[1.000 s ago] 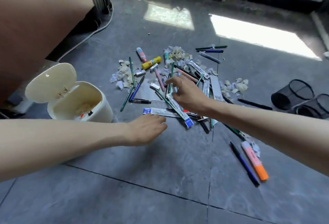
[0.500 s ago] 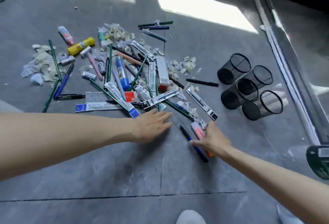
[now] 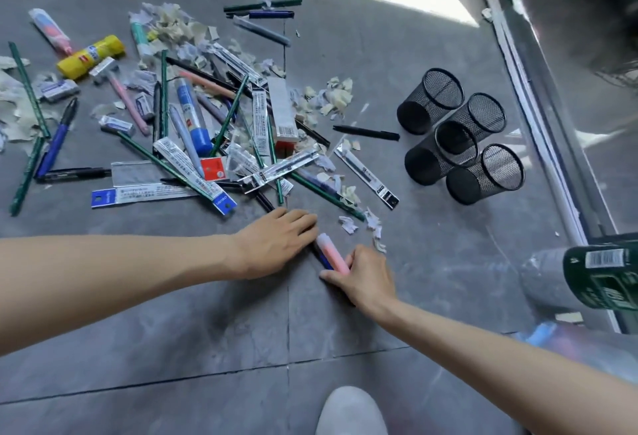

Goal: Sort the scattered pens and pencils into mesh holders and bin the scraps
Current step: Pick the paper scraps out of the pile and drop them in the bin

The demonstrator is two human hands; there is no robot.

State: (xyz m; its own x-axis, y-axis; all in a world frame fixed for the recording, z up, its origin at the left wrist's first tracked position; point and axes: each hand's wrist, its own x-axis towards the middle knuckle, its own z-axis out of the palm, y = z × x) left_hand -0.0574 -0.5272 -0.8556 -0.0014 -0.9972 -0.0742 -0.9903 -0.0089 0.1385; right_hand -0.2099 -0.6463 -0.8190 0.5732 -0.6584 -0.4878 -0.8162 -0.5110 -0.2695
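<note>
A heap of pens, pencils and packaged refills [image 3: 214,144] lies on the grey floor, mixed with torn paper scraps [image 3: 324,98]. My right hand [image 3: 362,275] pinches a pink highlighter [image 3: 329,250] beside a dark blue pen [image 3: 322,258] at the heap's near edge. My left hand [image 3: 276,239] rests flat on the floor just left of the highlighter, fingers straight. Three black mesh holders [image 3: 462,134] stand in a cluster to the right. A black pen [image 3: 366,132] lies alone between the heap and the holders.
A yellow glue stick [image 3: 90,57] and a pink tube [image 3: 51,31] lie at the far left. A metal door track [image 3: 538,117] runs along the right. A green-labelled bottle [image 3: 604,272] sits at the right edge. My shoe tip [image 3: 350,412] shows at the bottom.
My view swung right, so the white bin left the frame and the mesh holders came in. My right hand left the heap, came down to the highlighter and closed on it.
</note>
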